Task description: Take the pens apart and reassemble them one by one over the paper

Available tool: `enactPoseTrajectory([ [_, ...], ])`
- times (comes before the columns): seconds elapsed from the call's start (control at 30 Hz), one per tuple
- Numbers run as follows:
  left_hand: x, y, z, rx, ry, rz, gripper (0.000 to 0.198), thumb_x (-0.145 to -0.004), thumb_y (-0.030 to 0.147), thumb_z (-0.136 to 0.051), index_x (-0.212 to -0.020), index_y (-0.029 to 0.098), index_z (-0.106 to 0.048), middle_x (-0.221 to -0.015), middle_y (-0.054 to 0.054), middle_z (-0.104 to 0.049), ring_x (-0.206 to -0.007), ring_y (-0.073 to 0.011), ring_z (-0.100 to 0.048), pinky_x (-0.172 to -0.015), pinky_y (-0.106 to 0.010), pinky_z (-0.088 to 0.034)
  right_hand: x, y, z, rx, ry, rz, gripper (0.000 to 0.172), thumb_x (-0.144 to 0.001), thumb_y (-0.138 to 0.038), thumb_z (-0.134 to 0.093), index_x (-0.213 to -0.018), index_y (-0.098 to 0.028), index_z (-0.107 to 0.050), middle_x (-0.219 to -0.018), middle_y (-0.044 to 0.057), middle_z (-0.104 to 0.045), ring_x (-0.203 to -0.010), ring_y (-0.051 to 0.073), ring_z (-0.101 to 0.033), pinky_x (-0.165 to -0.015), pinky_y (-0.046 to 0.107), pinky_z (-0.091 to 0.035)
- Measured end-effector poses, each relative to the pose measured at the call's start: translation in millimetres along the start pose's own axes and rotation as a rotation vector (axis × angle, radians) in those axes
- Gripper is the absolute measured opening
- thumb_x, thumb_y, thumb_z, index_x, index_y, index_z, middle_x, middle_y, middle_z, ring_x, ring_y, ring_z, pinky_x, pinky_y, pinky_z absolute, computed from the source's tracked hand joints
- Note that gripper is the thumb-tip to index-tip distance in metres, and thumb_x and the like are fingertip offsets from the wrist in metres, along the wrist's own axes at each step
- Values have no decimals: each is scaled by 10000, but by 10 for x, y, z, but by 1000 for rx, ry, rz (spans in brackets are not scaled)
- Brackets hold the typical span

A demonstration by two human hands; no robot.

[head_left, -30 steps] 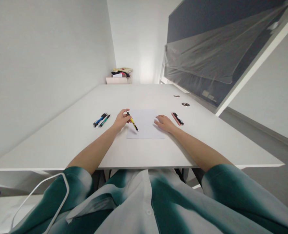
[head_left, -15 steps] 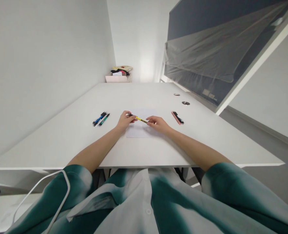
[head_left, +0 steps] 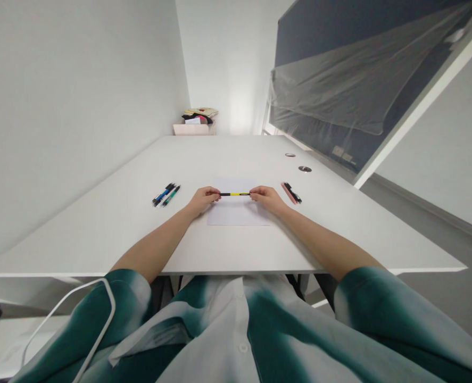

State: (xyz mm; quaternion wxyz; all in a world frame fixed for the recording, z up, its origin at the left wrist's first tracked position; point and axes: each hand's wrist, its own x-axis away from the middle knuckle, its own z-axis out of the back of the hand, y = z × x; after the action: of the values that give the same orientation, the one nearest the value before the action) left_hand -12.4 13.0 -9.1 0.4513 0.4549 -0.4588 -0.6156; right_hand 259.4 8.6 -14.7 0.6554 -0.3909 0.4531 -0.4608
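Observation:
A yellow and black pen (head_left: 234, 194) is held level above a white sheet of paper (head_left: 238, 214) on the white table (head_left: 112, 223). My left hand (head_left: 203, 199) pinches its left end. My right hand (head_left: 266, 198) pinches its right end. Both hands are closed on the pen, a little above the sheet.
Three pens, blue, black and green (head_left: 166, 195), lie to the left of my left hand. A pink item and a black pen (head_left: 290, 192) lie to the right of my right hand. Two round cable holes (head_left: 304, 169) sit further back. A box with clutter (head_left: 193, 127) stands past the table's far end.
The pen was in my left hand alone, tilted over the paper. My right hand came off the paper and took the other end, and the pen is now level between both hands.

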Motion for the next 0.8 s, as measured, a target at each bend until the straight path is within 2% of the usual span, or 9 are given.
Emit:
enactPoseTrajectory([
  [0.2, -10, 1, -7, 18, 19, 25, 206, -647, 241, -738, -805, 158, -637, -728, -35, -698, -685, -148, -613, -691, -298, -471, 1, 12, 10, -72, -12, -31, 262, -665, -344, -749, -856, -176, -687, -717, 13, -689, -683, 148, -610, -734, 315, -521],
  [0.43, -32, -6, -1, 31, 47, 36, 193, -640, 221, -739, -789, 156, -636, -679, -22, -665, -639, -137, -576, -644, -285, -436, -9, 26, 41, -240, -30, -70, 329, -579, -317, -831, -825, -179, -662, -698, 0, -681, -665, 133, -620, -723, 300, -516],
  [0.63, -30, 13, 1, 88, 28, 74, 246, -619, 226, -771, -808, 151, -633, -759, -49, -717, -680, -134, -606, -656, -271, -447, -21, 31, 45, -275, 6, -94, 358, -520, -320, -857, -790, -177, -670, -669, 6, -676, -654, 138, -606, -708, 301, -503],
  [0.8, -29, 32, 0, 136, 22, 78, 252, -623, 213, -794, -791, 148, -617, -769, -62, -721, -716, -143, -632, -701, -285, -460, -26, 35, 56, -285, 13, -94, 344, -529, -320, -866, -780, -178, -678, -674, 19, -675, -671, 151, -603, -714, 319, -502],
])
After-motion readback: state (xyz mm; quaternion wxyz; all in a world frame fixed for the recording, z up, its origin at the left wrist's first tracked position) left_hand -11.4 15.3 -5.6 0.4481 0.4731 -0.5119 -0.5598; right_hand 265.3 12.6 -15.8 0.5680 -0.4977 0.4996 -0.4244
